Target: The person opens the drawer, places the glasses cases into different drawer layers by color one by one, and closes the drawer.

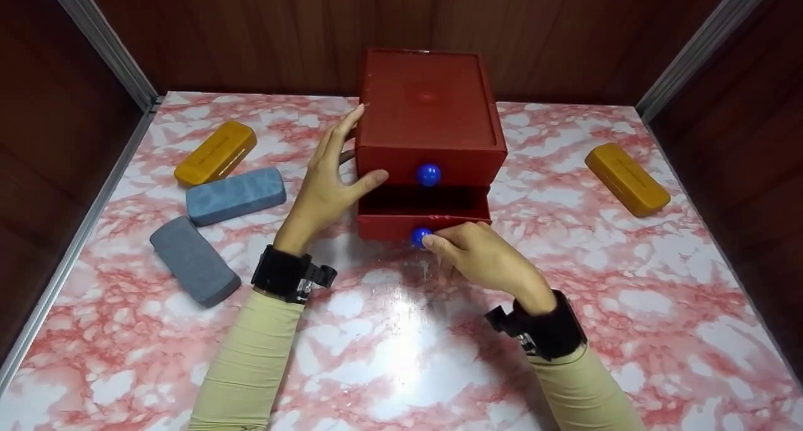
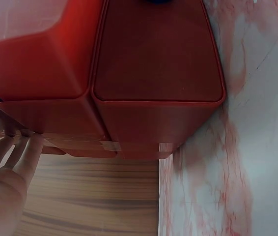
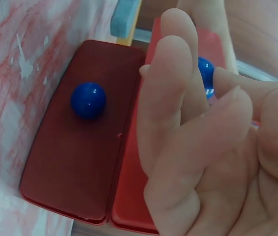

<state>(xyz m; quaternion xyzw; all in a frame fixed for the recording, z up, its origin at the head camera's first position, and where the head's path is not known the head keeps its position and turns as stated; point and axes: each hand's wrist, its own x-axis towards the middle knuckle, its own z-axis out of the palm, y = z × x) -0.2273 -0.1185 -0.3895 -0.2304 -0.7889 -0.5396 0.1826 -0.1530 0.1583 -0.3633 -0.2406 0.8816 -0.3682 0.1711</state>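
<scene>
A red two-drawer box (image 1: pixel 430 101) stands at the back middle, with a blue ball knob on each drawer. In the head view the lower drawer (image 1: pixel 382 227) is partly out, and its lower knob (image 1: pixel 421 237) is pinched between thumb and fingers of my right hand (image 1: pixel 486 258). My left hand (image 1: pixel 326 180) rests against the box's left side, fingers extended, thumb at the front edge. The wrist views differ: there the upper drawer (image 2: pixel 31 59) sticks out, the lower drawer front (image 2: pixel 158 54) is flush, and the right fingers surround the upper knob (image 3: pixel 206 73).
At left lie a yellow glasses case (image 1: pixel 216 154), a patterned blue case (image 1: pixel 236 196) touching or close beside it, and a grey case (image 1: pixel 195 260). Another yellow case (image 1: pixel 627 179) lies at right. Brown panels (image 1: pixel 564 36) bound the marbled table (image 1: pixel 401 368).
</scene>
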